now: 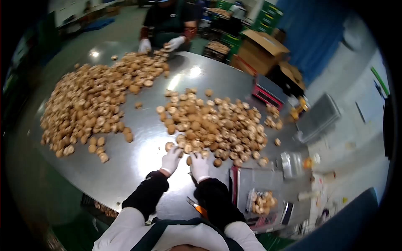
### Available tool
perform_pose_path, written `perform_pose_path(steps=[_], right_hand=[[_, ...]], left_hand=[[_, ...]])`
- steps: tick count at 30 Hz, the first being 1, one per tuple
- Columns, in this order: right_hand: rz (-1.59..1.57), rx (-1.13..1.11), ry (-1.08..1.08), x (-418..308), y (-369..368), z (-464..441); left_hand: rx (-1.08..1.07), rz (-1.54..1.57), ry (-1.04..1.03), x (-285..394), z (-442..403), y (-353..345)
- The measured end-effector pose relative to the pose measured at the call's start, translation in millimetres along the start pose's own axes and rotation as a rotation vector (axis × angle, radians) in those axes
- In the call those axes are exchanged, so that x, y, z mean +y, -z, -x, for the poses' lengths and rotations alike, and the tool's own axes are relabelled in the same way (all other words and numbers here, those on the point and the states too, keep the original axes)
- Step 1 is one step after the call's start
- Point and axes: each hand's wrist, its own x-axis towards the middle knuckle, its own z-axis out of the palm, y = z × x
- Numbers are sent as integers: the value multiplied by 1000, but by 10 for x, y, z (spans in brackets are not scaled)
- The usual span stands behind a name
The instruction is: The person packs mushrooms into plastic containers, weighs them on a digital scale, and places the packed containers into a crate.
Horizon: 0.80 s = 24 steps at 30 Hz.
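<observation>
Both my hands wear white gloves and rest at the near edge of a pile of brown mushrooms (213,125) on the metal table (142,121). My left hand (171,160) has its fingertips against mushrooms; whether it grips one is unclear. Close to its right, my right hand (199,166) touches mushrooms at the pile's edge, its fingertips partly hidden among them. An orange-handled tool (201,209) lies near my right forearm. To the right, a clear tray of mushrooms (262,203) sits on a scale (251,180).
A larger mushroom heap (83,100) covers the table's left side. Across the table stands a co-worker (169,21) with gloved hands at the heap's far end. A second scale (268,92), cardboard boxes (261,50) and clear containers (292,164) are on the right.
</observation>
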Motion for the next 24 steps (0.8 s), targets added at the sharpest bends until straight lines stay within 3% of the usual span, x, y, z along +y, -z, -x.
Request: perform_pose_path(steps=[2, 4, 7, 12, 14, 15, 16, 17, 18, 19, 20, 24], right_hand=[[-245, 45, -82, 61, 41, 78], [-413, 162, -224, 0, 111, 199], [-1004, 159, -347, -157, 500, 475], [-1336, 121, -229, -121, 1247, 1289], [-1273, 187, -299, 160, 1646, 1619], [-1189, 279, -299, 381, 1732, 1782], [-1149, 206, -500, 567, 1956, 1946], [-953, 485, -314, 767, 2084, 2025], [-808, 506, -414, 984, 2187, 2166], [-894, 528, -574, 1166, 2226, 2299], [-865, 625, -562, 1302, 2274, 2408], [-627, 637, -539, 1709, 2221, 2677]], left_hand=[[25, 99, -16, -12, 73, 34], [57, 215, 157, 147, 174, 119], [68, 1069, 524, 170, 326, -42], [-99, 1050, 446, 1102, 348, 265], [-184, 990, 281, 1397, 338, 194], [-250, 1043, 306, 1603, 345, 200], [-317, 1098, 333, 1822, 359, 192], [-312, 1152, 193, 2011, 357, 120], [-364, 1195, 151, 2201, 357, 63], [-398, 1169, 126, 2355, 376, -41], [-431, 1142, 99, 2504, 387, -145], [-322, 898, -297, 3141, 340, -322]])
